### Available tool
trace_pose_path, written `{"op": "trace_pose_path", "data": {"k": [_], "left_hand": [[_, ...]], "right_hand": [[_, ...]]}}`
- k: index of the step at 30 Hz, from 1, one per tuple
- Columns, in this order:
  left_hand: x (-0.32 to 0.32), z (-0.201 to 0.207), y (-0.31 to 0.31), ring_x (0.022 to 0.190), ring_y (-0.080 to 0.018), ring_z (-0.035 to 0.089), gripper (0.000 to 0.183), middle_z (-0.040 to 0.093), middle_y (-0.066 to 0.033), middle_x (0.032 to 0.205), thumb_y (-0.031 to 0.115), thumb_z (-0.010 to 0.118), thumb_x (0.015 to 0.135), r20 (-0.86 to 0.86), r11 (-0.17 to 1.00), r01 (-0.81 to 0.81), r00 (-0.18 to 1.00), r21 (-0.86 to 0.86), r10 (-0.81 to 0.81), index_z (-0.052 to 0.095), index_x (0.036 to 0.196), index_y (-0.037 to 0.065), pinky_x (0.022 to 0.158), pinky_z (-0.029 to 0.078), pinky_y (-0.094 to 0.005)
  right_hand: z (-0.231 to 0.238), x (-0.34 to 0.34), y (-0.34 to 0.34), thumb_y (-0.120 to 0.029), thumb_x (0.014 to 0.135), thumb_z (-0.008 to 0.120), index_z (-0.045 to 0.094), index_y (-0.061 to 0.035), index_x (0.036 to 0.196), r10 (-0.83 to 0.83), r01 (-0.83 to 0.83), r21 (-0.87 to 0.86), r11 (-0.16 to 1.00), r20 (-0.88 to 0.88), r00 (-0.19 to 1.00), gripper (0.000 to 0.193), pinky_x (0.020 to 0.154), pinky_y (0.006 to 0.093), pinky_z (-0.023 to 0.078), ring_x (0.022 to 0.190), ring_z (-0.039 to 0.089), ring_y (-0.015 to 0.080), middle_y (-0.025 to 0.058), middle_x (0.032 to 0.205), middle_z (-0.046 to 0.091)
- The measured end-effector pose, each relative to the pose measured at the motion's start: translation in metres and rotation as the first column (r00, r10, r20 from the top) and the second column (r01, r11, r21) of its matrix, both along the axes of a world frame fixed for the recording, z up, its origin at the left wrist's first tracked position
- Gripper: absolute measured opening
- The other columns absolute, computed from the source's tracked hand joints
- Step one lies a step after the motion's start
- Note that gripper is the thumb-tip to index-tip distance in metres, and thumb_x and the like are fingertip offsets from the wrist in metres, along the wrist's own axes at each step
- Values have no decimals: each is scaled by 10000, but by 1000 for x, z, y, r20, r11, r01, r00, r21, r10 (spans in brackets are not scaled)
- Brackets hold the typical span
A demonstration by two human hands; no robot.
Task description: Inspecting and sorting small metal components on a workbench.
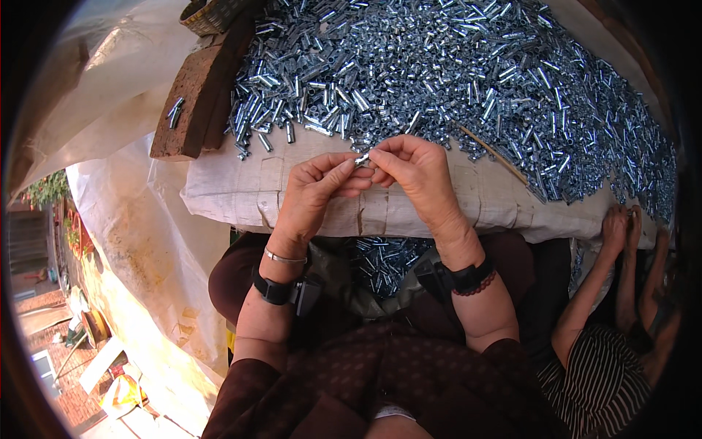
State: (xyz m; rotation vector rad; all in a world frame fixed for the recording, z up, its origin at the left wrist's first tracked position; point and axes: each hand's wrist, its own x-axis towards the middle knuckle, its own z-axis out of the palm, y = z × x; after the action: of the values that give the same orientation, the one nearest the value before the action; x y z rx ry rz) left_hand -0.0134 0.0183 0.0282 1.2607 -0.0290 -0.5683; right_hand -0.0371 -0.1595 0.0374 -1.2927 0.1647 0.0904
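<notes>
In front of me, just over the near edge of the cloth-covered table (241, 192), both my hands meet on a small shiny metal sleeve (361, 159). My left hand (319, 184) pinches one end of it between thumb and fingers. The other end sits between the thumb and forefinger of my right hand (418, 174). Fingertips cover part of the piece, so its full shape is hidden. Right beyond my hands spreads a large heap of silvery metal sleeves and tubes (417, 73). More metal pieces (387, 262) lie below the table edge, between my knees.
A reddish-brown block (186, 121) at the left edge of the heap carries a few tubes, with a woven basket (208, 16) behind it. A thin stick (493, 154) lies at the heap's near edge. Other people's hands (618, 225) work at the right. Plastic sheeting (139, 197) hangs left.
</notes>
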Motion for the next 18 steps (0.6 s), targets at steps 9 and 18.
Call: {"op": "trace_pose_path", "data": {"k": [9,18], "left_hand": [[3,-8,3,829,-156,678,247,678,-156,987,109,550,935,59,999,-22,998,33,20,595,1111,-58,734,540,-227],[0,-12,2,840,-154,672,244,677,-130,972,102,559,930,94,999,-14,995,39,10,600,1107,-60,727,541,-230]], "right_hand": [[-10,3,4,-131,867,637,650,19,910,-2,1,-43,999,-13,1000,157,602,202,475,640,609,83,49,758,663],[-10,-4,10,-116,866,636,652,32,895,-32,32,-49,998,-4,999,152,574,198,479,634,617,81,55,759,667]]}}
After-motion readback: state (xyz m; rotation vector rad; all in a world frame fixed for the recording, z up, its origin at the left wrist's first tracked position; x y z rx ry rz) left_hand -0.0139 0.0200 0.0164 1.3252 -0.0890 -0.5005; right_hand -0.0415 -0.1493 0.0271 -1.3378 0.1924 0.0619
